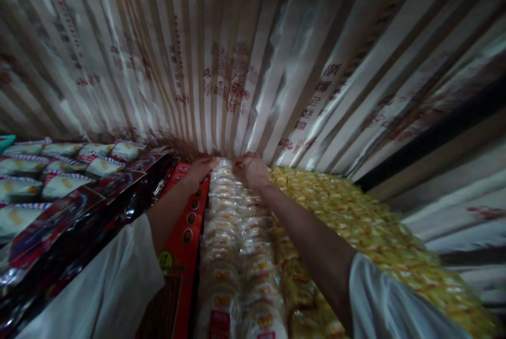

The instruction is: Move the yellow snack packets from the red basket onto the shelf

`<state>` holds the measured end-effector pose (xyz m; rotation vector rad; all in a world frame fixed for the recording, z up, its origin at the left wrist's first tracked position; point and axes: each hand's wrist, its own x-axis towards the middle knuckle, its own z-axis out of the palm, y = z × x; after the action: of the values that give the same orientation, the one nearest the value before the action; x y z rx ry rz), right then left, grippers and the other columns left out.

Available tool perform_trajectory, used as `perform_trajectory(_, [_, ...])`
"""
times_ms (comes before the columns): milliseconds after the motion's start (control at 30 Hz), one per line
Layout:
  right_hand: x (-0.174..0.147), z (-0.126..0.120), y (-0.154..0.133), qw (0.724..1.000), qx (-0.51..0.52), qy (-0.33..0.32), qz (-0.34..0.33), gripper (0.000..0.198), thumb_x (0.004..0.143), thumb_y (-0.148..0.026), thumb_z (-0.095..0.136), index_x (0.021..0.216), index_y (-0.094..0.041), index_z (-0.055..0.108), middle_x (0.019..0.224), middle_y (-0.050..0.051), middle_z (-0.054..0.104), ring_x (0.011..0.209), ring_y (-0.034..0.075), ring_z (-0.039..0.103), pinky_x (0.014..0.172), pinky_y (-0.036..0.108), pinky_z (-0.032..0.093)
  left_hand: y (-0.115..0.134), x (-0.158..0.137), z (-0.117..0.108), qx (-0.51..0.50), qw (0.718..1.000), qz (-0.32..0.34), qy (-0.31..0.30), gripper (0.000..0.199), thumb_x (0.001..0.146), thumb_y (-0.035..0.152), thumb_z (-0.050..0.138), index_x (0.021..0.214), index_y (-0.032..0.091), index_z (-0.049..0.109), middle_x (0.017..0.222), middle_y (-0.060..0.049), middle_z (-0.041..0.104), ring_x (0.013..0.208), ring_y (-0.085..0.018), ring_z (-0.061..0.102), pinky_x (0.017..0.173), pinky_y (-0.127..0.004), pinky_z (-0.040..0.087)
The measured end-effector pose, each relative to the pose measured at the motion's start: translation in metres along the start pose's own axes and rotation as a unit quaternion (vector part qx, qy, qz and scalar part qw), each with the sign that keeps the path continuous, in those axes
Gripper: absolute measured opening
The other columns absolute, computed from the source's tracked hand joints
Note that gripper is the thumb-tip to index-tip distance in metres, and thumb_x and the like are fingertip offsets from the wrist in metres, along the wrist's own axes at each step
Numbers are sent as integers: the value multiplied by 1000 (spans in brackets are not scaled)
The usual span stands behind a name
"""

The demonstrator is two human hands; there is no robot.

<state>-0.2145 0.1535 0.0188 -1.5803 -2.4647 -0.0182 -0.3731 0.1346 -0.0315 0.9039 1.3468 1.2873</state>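
Observation:
Both my arms reach forward to the far end of two rows of clear-wrapped round white packs [225, 239]. My left hand [202, 166] is at the left side of the last packs, its fingers bent inward against the clear wrap. On the opposite side, my right hand [251, 169] has its fingers curled around the far end of the right row. The two hands hold the rearmost pack between them; dim light and blur hide the fingertips. Just left of the rows lies a red package [185, 244] with dark oval pictures, under my left forearm.
Many small yellow-wrapped packs [356, 223] spread out on the right. Dark glossy bags [98, 223] and white-and-cream packs [63, 186] lie on the left. A pleated, printed plastic curtain [233, 65] hangs directly behind the goods. A dark bar [430, 138] slants at the right.

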Motion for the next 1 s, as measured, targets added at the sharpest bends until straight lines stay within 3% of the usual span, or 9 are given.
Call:
perform_trajectory(100, [-2,1,0,1000,4,5,10,24,84,-23,51,95,-18,71,101,9,66,100,19,55,93,27,37,-1,-2,0,-5,1000,-9,3,31,55,31,78,79,14,68,56,3,60,44,-5,42,44,-19,28])
perform_trajectory(267, [-7,5,5,996,43,66,-48,22,86,-25,51,94,-22,71,98,5,66,99,18,53,88,26,41,0,-6,8,-21,999,-6,40,21,55,24,77,69,13,66,48,4,56,43,-5,43,46,-19,33])
perform_trajectory(467, [-15,-8,0,994,37,-45,-89,17,85,-31,57,91,-24,72,91,2,69,90,15,59,81,22,42,1,-8,6,-14,998,-22,62,27,58,26,76,79,13,65,47,6,54,40,-4,40,42,-18,30])
perform_trajectory(667, [-17,-6,-6,999,23,-27,-25,20,84,-29,54,93,-22,71,95,4,69,85,15,60,73,21,42,-1,-17,-5,79,988,27,129,19,68,32,66,68,14,60,48,4,52,44,-7,42,44,-20,31])
perform_trajectory(833, [-17,5,-6,1000,19,8,9,22,84,-30,52,92,-22,71,94,5,69,89,16,59,76,21,42,1,-28,-6,124,991,35,46,11,60,23,68,59,14,62,51,3,56,51,-8,46,52,-20,35])
perform_trajectory(1000, [-25,7,-3,997,5,75,-29,20,86,-26,51,91,-22,70,91,5,68,91,17,57,83,23,40,-4,-31,-1,104,992,48,51,4,59,16,62,56,15,59,44,5,49,44,-6,40,47,-20,32])
